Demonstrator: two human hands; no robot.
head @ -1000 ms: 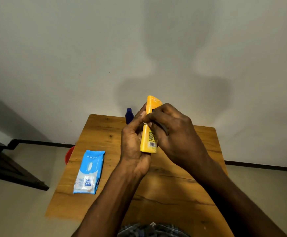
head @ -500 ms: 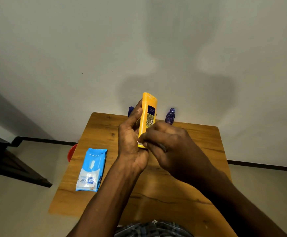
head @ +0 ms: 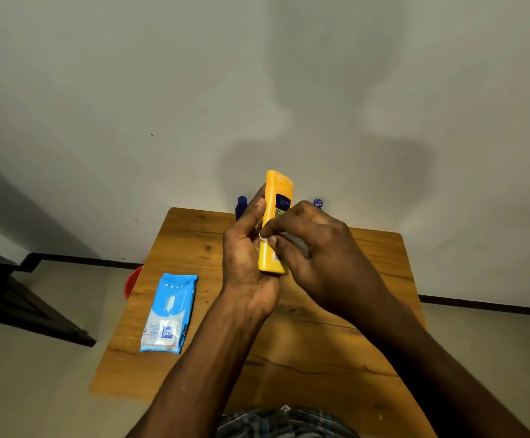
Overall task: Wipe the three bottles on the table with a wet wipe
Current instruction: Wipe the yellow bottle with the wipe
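Observation:
My left hand (head: 244,263) grips a yellow bottle (head: 275,197), held upright above the wooden table (head: 175,368). My right hand (head: 317,257) presses a small white wet wipe (head: 263,238) against the bottle's middle; most of the wipe is hidden under the fingers. Behind my hands, at the table's far edge, the top of a dark blue bottle (head: 241,203) and the cap of a purple bottle (head: 318,203) show. Their bodies are hidden.
A blue pack of wet wipes (head: 170,312) lies on the table's left side. A red tub (head: 132,281) sits on the floor past the left edge. A dark furniture piece (head: 14,298) stands at far left. The wall is close behind the table.
My right hand slid down the yellow bottle and then back up to its middle with the wipe. The bottle turned so that its label shows.

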